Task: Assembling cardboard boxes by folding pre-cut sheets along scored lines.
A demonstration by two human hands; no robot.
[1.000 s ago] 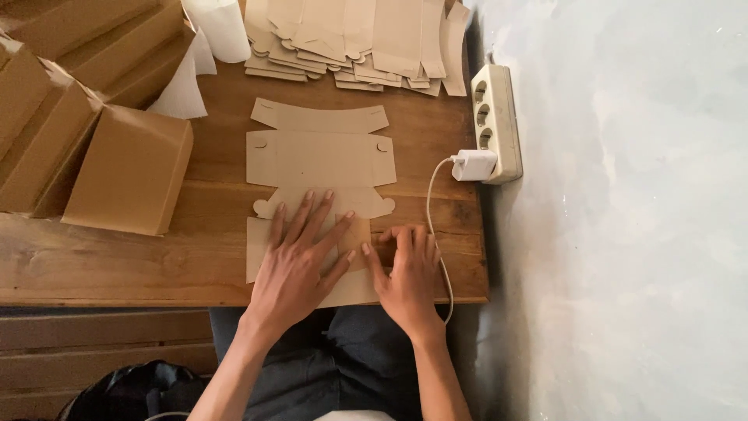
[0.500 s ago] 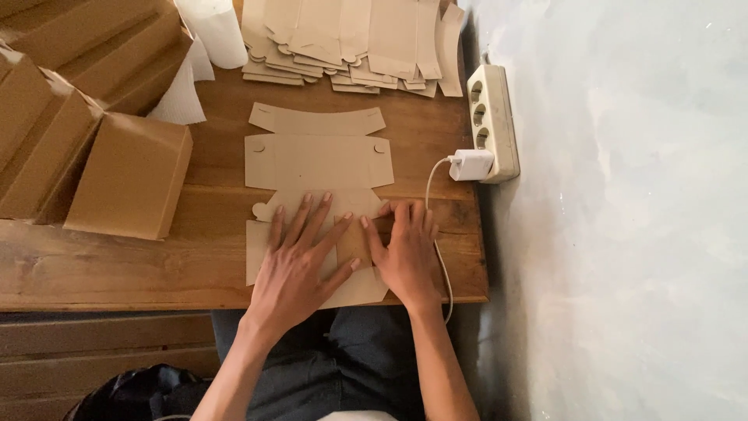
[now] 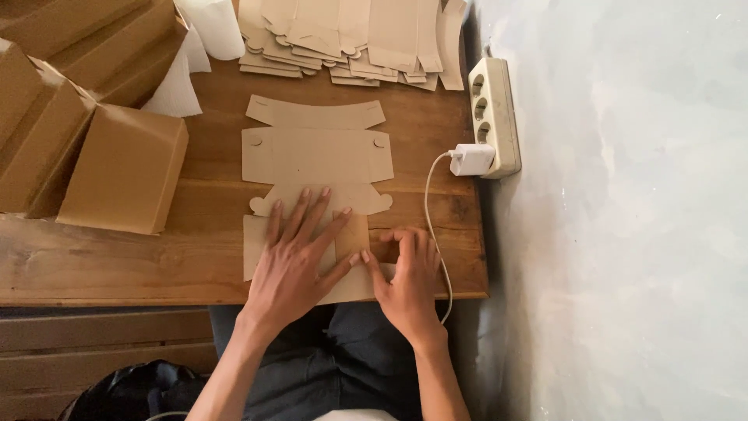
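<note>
A: Where was the die-cut cardboard box blank (image 3: 315, 156) found?

B: It was laid flat on the wooden counter (image 3: 117, 265), unfolded, with its near end hanging slightly over the front edge. That near end was covered by both hands.

A: How was each grip set?

B: The left hand (image 3: 292, 261) was spread wide, palm down, with the fingers fanned across the near panels. The right hand (image 3: 405, 281) was laid just beside it, fingers stretched out and pressed on the blank's right near flap. Nothing was pinched by either.

A: Which step was judged to be in hand?

B: A pressing or creasing of the near panels, it was judged. No panel was raised.

A: And what would be called for by a further move?

B: Probably one panel would have to be held down while the flap beside it was lifted along its score line.

A: What else was noted?

B: Folded boxes (image 3: 121, 168) were stacked at the left, more flat blanks (image 3: 351, 35) were piled at the far edge, and a white charger (image 3: 470, 158) was plugged into a power strip (image 3: 492, 109), its cable (image 3: 428, 210) trailing past the right hand.
</note>
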